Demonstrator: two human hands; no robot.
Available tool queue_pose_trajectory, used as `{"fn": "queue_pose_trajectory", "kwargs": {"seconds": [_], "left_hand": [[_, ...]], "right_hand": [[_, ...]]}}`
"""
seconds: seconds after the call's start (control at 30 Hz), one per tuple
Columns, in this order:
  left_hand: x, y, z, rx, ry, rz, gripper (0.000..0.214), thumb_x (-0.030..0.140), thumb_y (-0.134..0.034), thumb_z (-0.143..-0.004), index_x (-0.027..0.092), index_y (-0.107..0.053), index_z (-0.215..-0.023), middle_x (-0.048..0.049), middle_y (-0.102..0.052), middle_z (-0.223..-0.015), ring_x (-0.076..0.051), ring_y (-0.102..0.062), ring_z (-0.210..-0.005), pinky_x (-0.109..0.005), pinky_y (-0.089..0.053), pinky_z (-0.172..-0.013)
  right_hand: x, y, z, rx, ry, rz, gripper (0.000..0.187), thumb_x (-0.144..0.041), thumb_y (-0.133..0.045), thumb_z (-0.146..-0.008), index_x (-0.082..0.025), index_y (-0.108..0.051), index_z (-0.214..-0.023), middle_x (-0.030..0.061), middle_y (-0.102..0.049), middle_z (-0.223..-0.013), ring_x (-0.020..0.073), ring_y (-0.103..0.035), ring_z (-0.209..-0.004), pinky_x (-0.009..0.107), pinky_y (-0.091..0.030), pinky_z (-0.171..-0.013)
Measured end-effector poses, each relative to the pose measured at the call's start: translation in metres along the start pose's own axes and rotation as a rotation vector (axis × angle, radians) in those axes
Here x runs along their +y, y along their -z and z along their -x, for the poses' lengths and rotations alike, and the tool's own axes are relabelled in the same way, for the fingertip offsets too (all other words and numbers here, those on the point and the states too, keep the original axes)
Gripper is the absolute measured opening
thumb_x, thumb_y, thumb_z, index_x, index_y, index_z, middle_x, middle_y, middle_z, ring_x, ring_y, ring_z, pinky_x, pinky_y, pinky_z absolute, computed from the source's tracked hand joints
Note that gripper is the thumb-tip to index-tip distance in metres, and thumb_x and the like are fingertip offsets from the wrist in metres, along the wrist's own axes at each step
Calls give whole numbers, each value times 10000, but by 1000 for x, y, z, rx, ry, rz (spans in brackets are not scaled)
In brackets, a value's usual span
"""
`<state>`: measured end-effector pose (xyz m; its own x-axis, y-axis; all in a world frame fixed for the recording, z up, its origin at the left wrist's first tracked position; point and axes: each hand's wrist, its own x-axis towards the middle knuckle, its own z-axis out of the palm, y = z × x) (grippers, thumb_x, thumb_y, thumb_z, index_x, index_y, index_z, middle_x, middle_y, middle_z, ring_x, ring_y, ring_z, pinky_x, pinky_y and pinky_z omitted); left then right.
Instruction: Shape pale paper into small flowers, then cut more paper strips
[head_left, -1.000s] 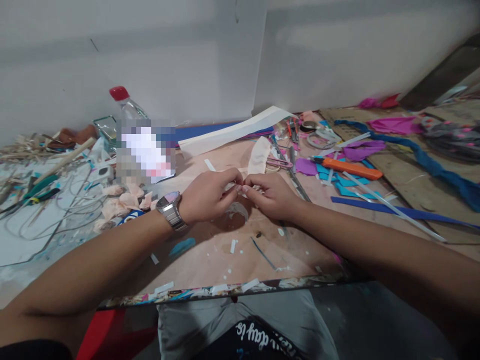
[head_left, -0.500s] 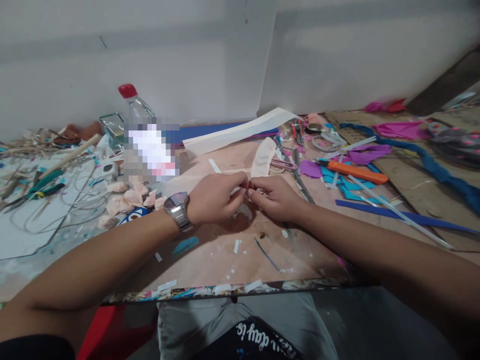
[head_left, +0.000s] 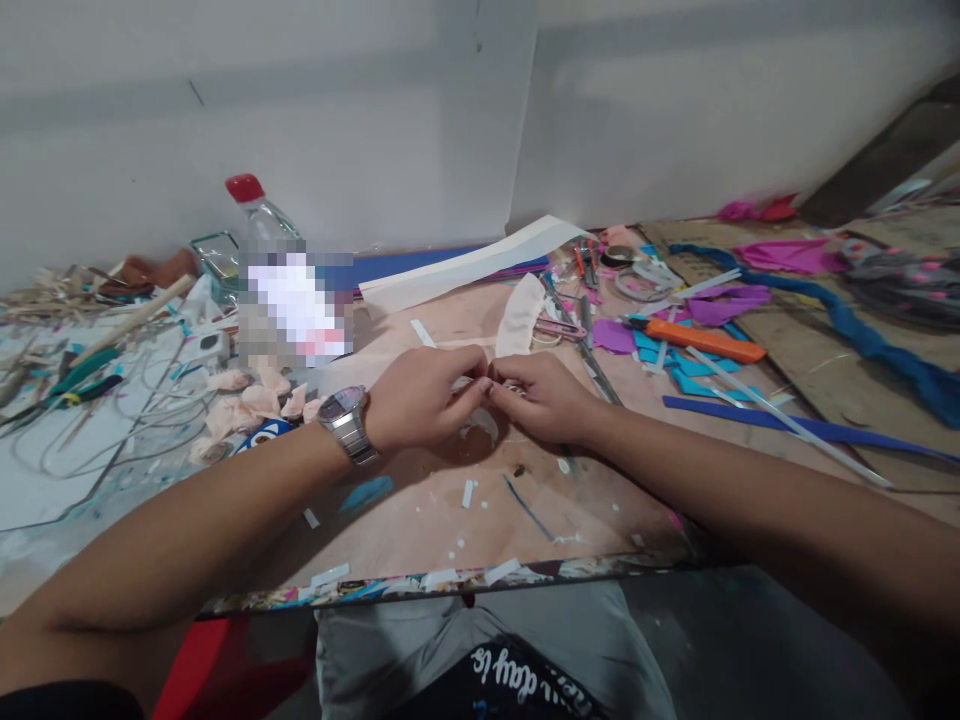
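Cluttered worktop [head_left: 435,550], 2 hands meeting at its middle

Far left lie green-handled pliers [head_left: 86,370], then a red-capped bottle [head_left: 266,215] and crumpled peach pieces [head_left: 238,412]. Next, the left hand [head_left: 424,398] pinches a small pale piece [head_left: 460,386] between thumb and fingers; the right hand [head_left: 546,400] pinches it too, fingertips against the left's, its exact hold partly hidden. Over the last 1 second almost nothing has changed there except a slight view shift, so this fine fingerwork seems at the same stage. Behind sits a cream strip [head_left: 519,315]; farther right, an orange cutter [head_left: 701,341].
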<state>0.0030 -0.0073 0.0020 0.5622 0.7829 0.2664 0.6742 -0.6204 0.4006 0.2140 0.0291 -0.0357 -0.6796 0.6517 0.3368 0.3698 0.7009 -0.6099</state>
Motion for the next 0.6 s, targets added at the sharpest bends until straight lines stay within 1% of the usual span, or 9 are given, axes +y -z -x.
{"fn": "queue_pose_trajectory", "kwargs": {"seconds": [0.07, 0.23, 0.37, 0.47, 0.6], "left_hand": [[0, 0, 0, -1, -2, -2, 239, 363, -493, -998, 185, -648, -959, -45, -741, -852, -195, -650, -744, -315, -409, -683], [0, 1, 0, -8, -8, -7, 229, 354, -493, -996, 189, -647, -958, -46, -745, -861, -191, -654, -746, -311, -413, -684], [0, 0, 0, -15, -9, -22, 249, 374, -486, -1000, 189, -649, -963, -46, -744, -855, -197, -654, -743, -318, -411, -685], [0, 0, 0, -19, -7, -25, 254, 373, -481, -1002, 186, -651, -973, -48, -748, -863, -204, -662, -754, -325, -413, -692], [1, 0, 0, -20, -7, -45, 255, 375, -483, -1000, 187, -652, -969, -53, -754, -871, -209, -672, -764, -326, -414, -690]], "right_hand": [[0, 0, 0, 7, 3, -3, 347, -381, -515, -983, -180, -603, -714, -13, -595, -622, 139, -556, -594, 263, -349, -602], [-1, -1, 0, 8, 8, -24, 331, -375, -536, -978, -185, -605, -715, -13, -615, -625, 139, -553, -594, 262, -350, -596], [-1, -1, 0, 9, 4, -10, 356, -389, -524, -982, -182, -602, -704, -15, -601, -613, 134, -544, -584, 259, -346, -591], [0, -2, -1, 2, 1, -3, 364, -398, -516, -983, -177, -607, -708, -11, -603, -616, 135, -552, -586, 259, -349, -594], [1, -2, -1, -13, 1, -9, 338, -385, -517, -983, -172, -639, -752, 1, -642, -658, 146, -586, -618, 263, -364, -614]]}}
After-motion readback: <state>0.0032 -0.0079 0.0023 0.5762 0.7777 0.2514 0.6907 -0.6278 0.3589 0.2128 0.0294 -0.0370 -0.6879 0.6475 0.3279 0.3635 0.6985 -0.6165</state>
